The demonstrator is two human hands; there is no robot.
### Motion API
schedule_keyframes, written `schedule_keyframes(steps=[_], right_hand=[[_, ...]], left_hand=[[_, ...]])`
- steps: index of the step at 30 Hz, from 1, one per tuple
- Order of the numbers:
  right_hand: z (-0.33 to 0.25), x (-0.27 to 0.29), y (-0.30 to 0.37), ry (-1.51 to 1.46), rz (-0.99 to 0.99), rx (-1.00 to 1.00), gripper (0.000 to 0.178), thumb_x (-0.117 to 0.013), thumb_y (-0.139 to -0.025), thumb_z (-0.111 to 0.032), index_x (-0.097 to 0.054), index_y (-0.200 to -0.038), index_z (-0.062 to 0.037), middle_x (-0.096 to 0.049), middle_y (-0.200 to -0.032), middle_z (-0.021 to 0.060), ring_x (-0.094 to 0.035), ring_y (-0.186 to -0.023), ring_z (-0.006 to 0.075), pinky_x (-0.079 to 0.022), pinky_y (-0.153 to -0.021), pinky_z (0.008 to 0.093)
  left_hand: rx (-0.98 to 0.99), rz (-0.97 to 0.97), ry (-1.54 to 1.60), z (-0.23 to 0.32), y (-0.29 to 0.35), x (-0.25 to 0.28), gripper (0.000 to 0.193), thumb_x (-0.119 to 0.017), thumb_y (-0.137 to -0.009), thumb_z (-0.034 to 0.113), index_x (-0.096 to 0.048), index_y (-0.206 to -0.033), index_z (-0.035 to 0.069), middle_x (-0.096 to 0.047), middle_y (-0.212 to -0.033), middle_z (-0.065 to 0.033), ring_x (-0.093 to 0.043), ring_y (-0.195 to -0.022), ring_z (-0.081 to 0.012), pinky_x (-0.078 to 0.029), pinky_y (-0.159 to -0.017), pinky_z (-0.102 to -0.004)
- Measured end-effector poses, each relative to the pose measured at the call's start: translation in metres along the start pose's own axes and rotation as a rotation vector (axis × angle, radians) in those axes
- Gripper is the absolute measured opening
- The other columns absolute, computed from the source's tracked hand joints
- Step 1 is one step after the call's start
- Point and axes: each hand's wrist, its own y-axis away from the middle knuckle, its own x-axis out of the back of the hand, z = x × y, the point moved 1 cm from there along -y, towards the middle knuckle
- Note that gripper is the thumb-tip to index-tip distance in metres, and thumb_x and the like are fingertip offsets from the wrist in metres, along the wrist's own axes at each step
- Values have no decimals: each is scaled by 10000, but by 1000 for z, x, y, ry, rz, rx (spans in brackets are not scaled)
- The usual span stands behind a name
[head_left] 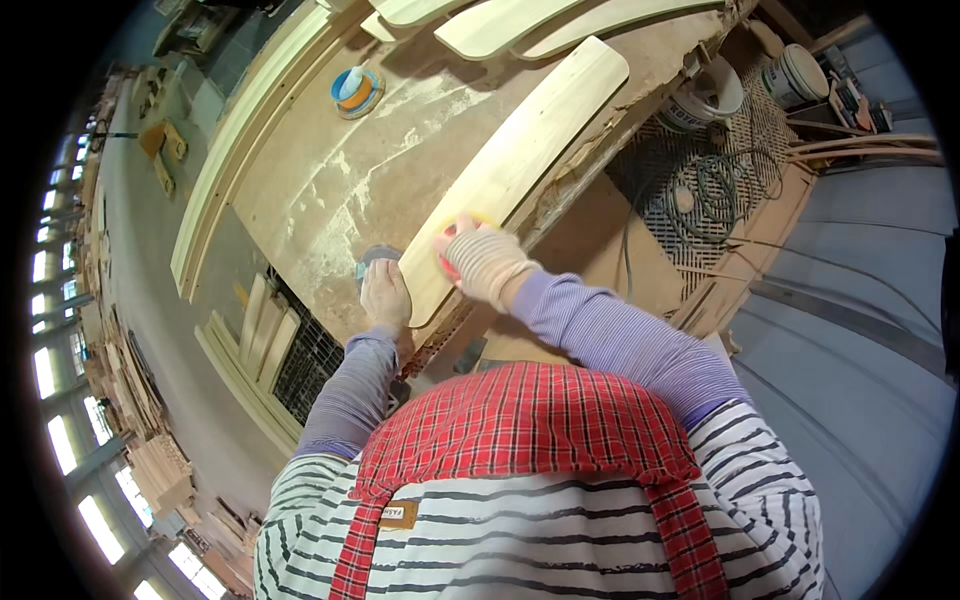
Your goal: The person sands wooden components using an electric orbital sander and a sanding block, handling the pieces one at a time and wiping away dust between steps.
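A long pale wooden board (525,145) with rounded ends lies slantwise on the worn workbench (310,215). My right hand (485,262), its back wrapped in a beige band, presses a red and yellow pad (446,268) onto the near part of the board. Its fingers curl over the pad, and the pad's underside is hidden. Beside the board's near left edge, my left hand (384,293) is closed over a dark grey and bluish object (372,256). Most of that object lies under the fingers, so its kind is unclear.
More pale boards (510,25) lie at the bench's far end. A roll of tape (357,92) with a white-tipped bottle stands left of the board. Long wooden strips (235,165) line the left side. Buckets (705,95) and coiled cable (725,190) sit beyond the right edge.
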Motion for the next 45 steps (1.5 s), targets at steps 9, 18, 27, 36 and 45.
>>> schedule_keyframes(steps=[9, 18, 27, 36, 45], right_hand=[[184, 108, -20, -67, 506, -462, 438, -603, -854, -350, -570, -1216, -105, -638, -1119, 284, -652, -1027, 450, -533, -928, 467], [208, 138, -61, -19, 442, -548, 685, -788, -775, -409, -496, -1345, -166, -522, -1272, 259, -606, -1142, 422, -504, -993, 446], [-17, 24, -54, 33, 99, -96, 422, -738, -808, -266, -550, -1174, -171, -518, -1218, 218, -639, -1029, 415, -539, -899, 476], [56, 21, -43, 30, 355, -77, 561, -811, -759, -302, -549, -1204, -84, -646, -1041, 224, -638, -985, 382, -519, -878, 436], [-107, -45, -62, 83, -16, 211, 423, -750, -792, -275, -572, -1144, -125, -572, -1109, 242, -615, -1011, 415, -532, -855, 470]], left_hand=[[31, -54, 0, 7, 0, 5, 197, -459, -1001, 200, -568, -925, 53, -589, -937, -162, -567, -931, -374, -447, -817, -481], [-39, -40, 57, 10, 4, 13, 147, -478, -984, 148, -568, -919, 51, -582, -938, -155, -564, -927, -367, -453, -814, -473], [53, 6, 142, -6, 6, 7, 168, -506, -986, 186, -592, -981, 42, -610, -973, -164, -581, -965, -373, -467, -846, -445], [461, 123, 949, -12, 131, 52, 267, -545, -985, 114, -582, -1246, 74, -673, -846, -105, -630, -699, -184, -516, -685, -311], [743, -235, 1570, 15, 112, 63, 576, -375, -1091, 332, -150, -1598, 175, -682, -1027, -120, -654, -688, -120, -483, -556, -188]])
